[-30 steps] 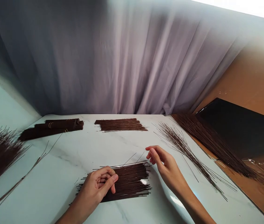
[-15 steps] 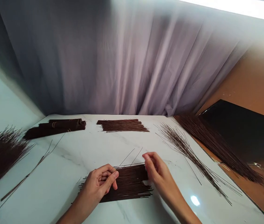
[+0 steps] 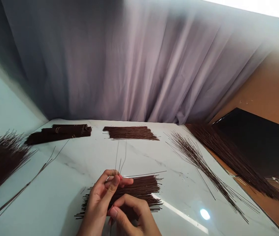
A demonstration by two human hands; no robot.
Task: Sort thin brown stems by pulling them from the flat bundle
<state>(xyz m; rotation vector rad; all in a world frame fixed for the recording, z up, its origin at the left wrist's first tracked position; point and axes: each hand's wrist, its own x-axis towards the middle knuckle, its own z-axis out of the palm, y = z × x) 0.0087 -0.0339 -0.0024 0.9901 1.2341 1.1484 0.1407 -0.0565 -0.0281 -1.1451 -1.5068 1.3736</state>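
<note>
My left hand [image 3: 103,193] pinches a few thin brown sticks [image 3: 117,157] between thumb and fingertips, their upper ends pointing away from me. Just below it, my right hand [image 3: 134,214] is closed, thumb against index finger, around what looks like the lower part of the same sticks. Beneath both hands lies a flat pile of thin dark brown sticks [image 3: 146,185], laid side by side on the white marbled table [image 3: 179,203]. One lone stick [image 3: 151,173] rests along the pile's far edge. My hands hide the pile's middle.
Farther back lie another flat pile [image 3: 131,132] and tied dark bundles [image 3: 65,130]. A thick bundle [image 3: 1,160] is at left, beside a few loose sticks [image 3: 28,183]. At right are a spread bunch [image 3: 203,165] and a long bundle [image 3: 238,160]. A grey curtain [image 3: 134,65] hangs behind.
My right hand has moved left and toward me, from the pile's right end to below my left hand. The sticks in my left hand now stand more upright.
</note>
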